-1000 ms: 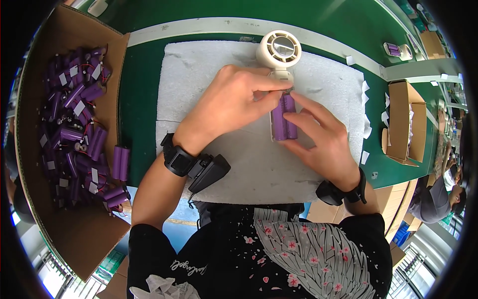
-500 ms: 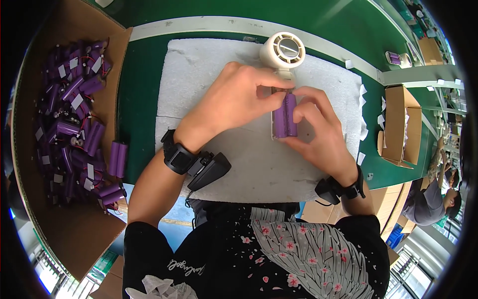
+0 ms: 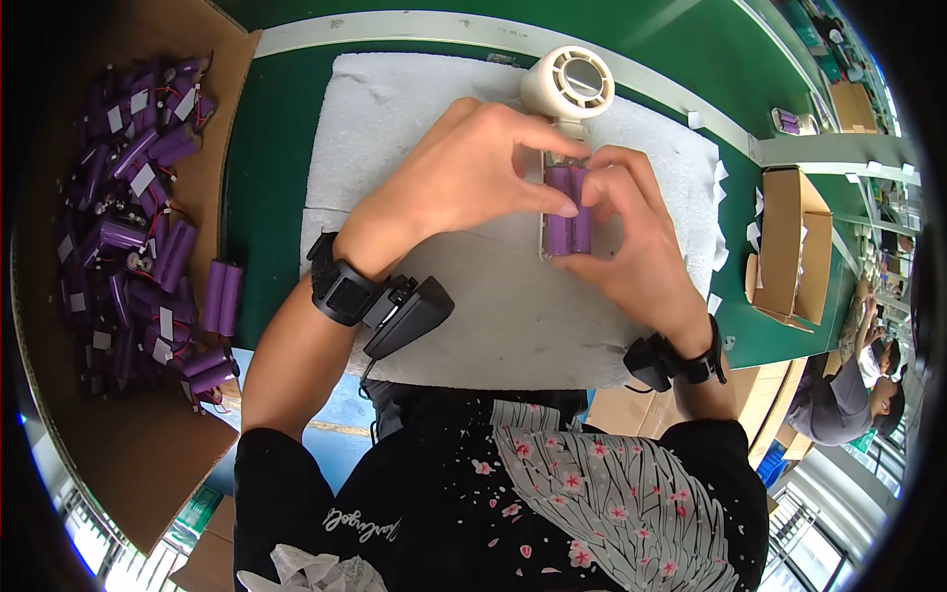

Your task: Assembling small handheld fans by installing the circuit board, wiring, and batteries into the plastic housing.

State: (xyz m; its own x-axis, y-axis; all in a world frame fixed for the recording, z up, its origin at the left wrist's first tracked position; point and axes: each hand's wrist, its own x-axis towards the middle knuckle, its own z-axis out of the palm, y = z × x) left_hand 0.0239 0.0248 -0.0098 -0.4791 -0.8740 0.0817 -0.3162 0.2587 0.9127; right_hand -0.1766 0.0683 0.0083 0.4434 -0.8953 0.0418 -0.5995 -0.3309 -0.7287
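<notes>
A cream hand-held fan (image 3: 569,87) lies on a white foam pad (image 3: 414,128), its round grille pointing away from me. A purple two-cell battery pack (image 3: 565,209) sits in the fan's open handle. My left hand (image 3: 473,173) reaches across from the left, its fingertips pressing on the pack. My right hand (image 3: 636,247) cups the handle and the pack from the right, thumb on the lower end. Both wrists wear black bands with small devices.
A large cardboard box (image 3: 118,434) at the left holds several purple battery packs (image 3: 138,197); one pack (image 3: 222,296) lies on the green table beside it. A small open carton (image 3: 789,247) stands at the right. Another person (image 3: 848,385) sits far right.
Both hands and the fan's handle have stayed in nearly the same place; my fingers have shifted on the purple pack, pressing it deeper into the handle.
</notes>
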